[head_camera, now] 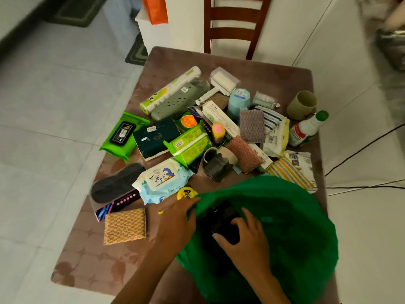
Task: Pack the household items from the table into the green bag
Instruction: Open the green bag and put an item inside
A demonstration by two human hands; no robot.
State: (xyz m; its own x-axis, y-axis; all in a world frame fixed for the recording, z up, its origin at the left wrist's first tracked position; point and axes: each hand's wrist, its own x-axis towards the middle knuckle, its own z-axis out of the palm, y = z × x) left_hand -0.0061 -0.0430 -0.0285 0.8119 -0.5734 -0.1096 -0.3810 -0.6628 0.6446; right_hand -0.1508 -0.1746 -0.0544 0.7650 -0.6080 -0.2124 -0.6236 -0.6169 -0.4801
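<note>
The green bag (291,218) lies open at the near right of the table (92,255). My left hand (177,220) grips the bag's left rim and holds the mouth apart. My right hand (245,238) reaches into the mouth and is closed on a dark object (221,220) inside the bag. Many household items are piled on the table beyond the bag: a penguin wipes pack (162,178), a yellow tape measure (186,193), a tan scrub pad (125,226), green wipes packs (123,137), a lint roller (219,86), a green mug (302,104) and a white bottle (306,128).
A wooden chair (234,25) stands at the table's far edge. Black cables (361,150) hang off the right side over the tiled floor. A white cabinet with an orange bag (155,9) is at the far left. A black insole (118,183) lies near the table's left edge.
</note>
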